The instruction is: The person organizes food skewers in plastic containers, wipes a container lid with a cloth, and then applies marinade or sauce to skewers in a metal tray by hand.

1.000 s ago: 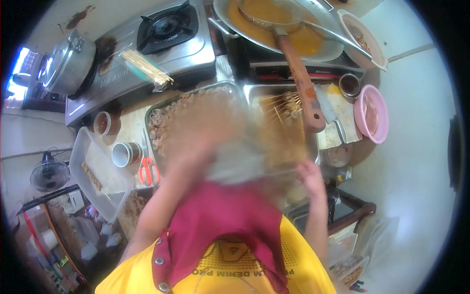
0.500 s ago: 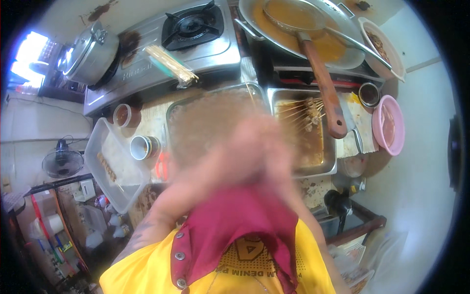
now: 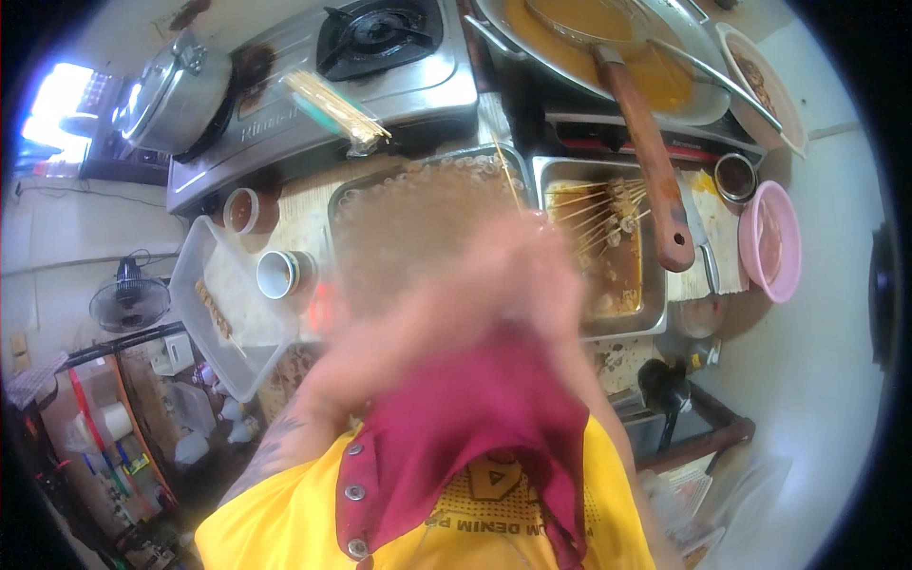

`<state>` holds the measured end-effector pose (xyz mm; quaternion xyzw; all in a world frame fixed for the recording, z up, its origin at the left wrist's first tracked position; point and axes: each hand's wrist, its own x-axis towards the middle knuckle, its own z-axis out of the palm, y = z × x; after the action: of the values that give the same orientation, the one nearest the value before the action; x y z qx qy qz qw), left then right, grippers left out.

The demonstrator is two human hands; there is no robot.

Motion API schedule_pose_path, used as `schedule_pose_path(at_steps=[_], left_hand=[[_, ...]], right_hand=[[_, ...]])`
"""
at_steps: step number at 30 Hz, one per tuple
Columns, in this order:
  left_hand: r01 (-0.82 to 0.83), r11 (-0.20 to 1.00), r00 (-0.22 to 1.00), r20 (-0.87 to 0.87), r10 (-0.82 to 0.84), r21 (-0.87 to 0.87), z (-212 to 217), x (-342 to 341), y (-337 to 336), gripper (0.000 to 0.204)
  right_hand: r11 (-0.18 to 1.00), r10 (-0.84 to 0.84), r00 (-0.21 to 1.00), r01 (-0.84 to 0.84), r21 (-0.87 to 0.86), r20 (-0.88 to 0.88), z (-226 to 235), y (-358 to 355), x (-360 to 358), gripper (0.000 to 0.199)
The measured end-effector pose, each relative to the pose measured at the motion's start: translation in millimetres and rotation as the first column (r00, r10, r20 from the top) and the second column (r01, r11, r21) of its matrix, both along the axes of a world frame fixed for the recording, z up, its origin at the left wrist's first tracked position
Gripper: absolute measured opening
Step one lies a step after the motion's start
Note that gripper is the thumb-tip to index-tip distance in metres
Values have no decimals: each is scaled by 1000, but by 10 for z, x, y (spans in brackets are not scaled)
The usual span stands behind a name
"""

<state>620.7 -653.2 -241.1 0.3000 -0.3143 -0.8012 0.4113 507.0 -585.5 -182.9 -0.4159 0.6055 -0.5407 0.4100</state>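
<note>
My left hand [image 3: 480, 271] and my right hand [image 3: 554, 280] are brought together over the inner sides of two metal trays, both smeared by motion. A thin bamboo skewer [image 3: 504, 169] sticks out from between them, pointing away from me. Both hands look closed around it, though single fingers cannot be made out. Under my left hand lies the left metal tray [image 3: 334, 214], with pale ring-shaped pieces [image 3: 432, 174] along its far side. Beside my right hand, the right metal tray [image 3: 655, 309] holds several loaded skewers [image 3: 617, 214] in brown sauce.
A wooden-handled strainer [image 3: 655, 176] rests across a wide pan [image 3: 708, 100] of orange-brown liquid. Bare skewers [image 3: 332, 104] lie on the stove [image 3: 418, 90]. A clear container [image 3: 242, 375], a cup [image 3: 275, 275] and orange handles [image 3: 321, 306] stand left; a pink bowl [image 3: 771, 242] and a knife [image 3: 710, 266] right.
The view has shifted slightly, so the scene sits a little right and higher. My hands remain together over the trays, and more of the skewer shows beyond them.
</note>
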Motion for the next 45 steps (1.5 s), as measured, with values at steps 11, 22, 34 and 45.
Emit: schedule_pose_path(at_steps=[11,22,34,45], left_hand=[[496,804,427,898,105,-329,-87,316,-25,13],[675,493,306,816,491,-549,-130,41,384,19],[-50,954,853,484,194,-294,-405,851,-196,30],[-357,933,878,354,321,38,-468,887,-435,20]], right_hand=[[966,-96,995,97,239,-18,-222,326,-624,18],[973,-91,995,80,218,40,-282,756,-501,18],[950,201,969,-157,271,-144,75,748,-380,17],[935,253,966,-231,268,-50,90,709,-377,16]])
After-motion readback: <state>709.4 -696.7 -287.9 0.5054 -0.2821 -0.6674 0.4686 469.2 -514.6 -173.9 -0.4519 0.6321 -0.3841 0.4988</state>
